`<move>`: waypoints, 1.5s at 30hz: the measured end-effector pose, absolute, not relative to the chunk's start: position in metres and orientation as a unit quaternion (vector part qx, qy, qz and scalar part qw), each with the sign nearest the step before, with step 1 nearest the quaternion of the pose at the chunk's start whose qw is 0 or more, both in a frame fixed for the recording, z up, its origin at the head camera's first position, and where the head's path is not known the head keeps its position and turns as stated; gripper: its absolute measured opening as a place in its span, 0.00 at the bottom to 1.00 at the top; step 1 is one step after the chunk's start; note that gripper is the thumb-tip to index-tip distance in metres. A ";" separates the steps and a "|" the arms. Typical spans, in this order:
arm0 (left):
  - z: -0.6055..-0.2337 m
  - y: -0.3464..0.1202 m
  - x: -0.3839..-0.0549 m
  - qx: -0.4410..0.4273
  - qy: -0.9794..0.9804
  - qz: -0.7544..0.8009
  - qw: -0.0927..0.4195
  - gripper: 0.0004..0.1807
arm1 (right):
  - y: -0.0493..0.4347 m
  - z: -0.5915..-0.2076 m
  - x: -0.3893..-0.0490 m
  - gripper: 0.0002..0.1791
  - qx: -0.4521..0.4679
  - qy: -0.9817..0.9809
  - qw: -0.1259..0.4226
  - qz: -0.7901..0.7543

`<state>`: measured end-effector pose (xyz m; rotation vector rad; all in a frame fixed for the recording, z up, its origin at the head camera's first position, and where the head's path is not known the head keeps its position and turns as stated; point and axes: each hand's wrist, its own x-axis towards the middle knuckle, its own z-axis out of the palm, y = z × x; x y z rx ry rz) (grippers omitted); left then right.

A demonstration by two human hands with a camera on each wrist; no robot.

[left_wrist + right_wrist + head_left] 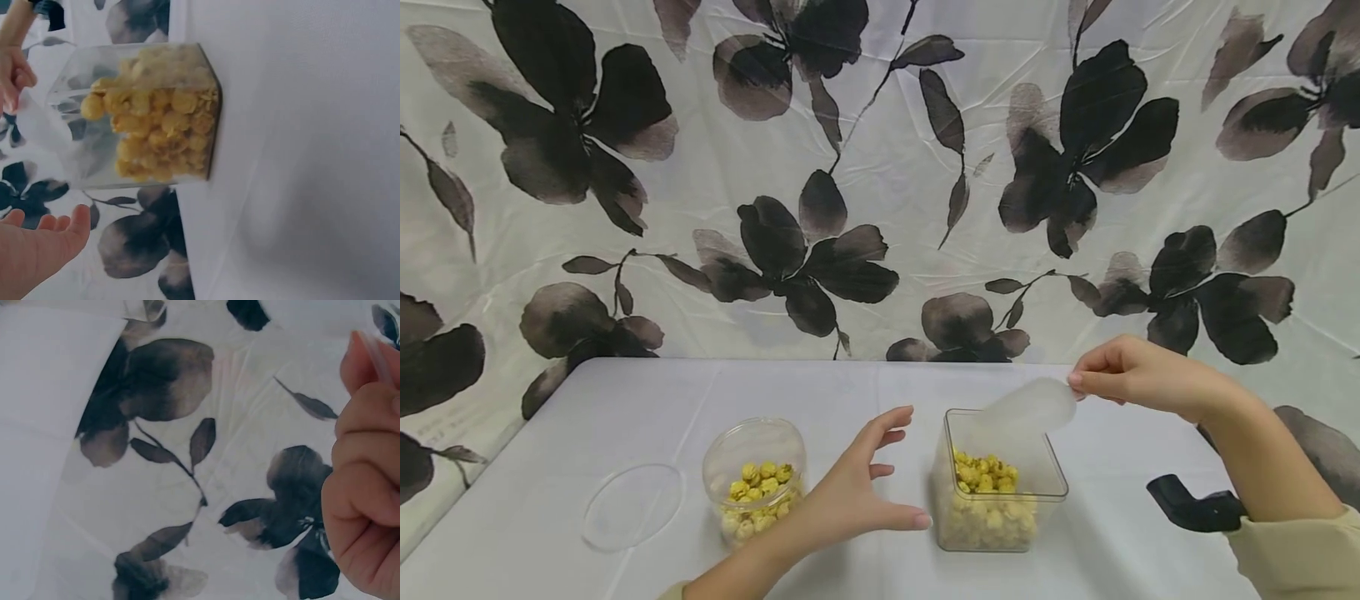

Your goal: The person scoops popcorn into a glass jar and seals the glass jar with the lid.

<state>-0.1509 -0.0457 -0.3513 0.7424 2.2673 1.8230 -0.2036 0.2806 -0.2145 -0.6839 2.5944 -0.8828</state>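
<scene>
My right hand (1138,379) pinches one end of a translucent white scoop (1037,403) between thumb and fingers. The scoop slants over the open top of a clear square container (951,525), partly filled with yellow popcorn (988,475). Left of that container, my left hand (842,492) hovers with thumb and fingers spread apart, holding nothing. The left wrist view shows the popcorn (162,125) through the container wall, with the left fingertips (78,219) a little away from it. In the right wrist view, curled fingers (362,481) grip the scoop's thin edge.
A clear round jar (718,454) with popcorn stands open behind the left forearm. A clear round lid (597,500) lies flat to its left. The white table (850,383) ends at a floral cloth backdrop (925,167).
</scene>
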 end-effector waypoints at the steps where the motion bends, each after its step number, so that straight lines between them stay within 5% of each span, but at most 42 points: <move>1: -0.354 -0.043 -0.153 0.246 0.751 0.608 0.074 0.52 | 0.279 -0.213 -0.203 0.11 -0.242 0.913 0.150 -0.292; 6: -0.363 -0.028 -0.160 0.243 0.748 0.612 0.082 0.52 | 0.262 -0.215 -0.201 0.08 -0.298 0.934 0.097 -0.172; 20: -0.378 0.002 -0.171 0.227 0.757 0.607 0.083 0.56 | 0.219 -0.247 -0.191 0.20 -0.363 0.930 -0.032 0.042; 34: -0.381 0.011 -0.174 0.218 0.738 0.628 0.114 0.61 | 0.207 -0.280 -0.202 0.10 -0.369 0.929 0.018 0.030; 45: -0.379 0.014 -0.175 0.205 0.748 0.623 0.103 0.61 | 0.227 -0.285 -0.220 0.20 -0.379 0.909 0.107 -0.137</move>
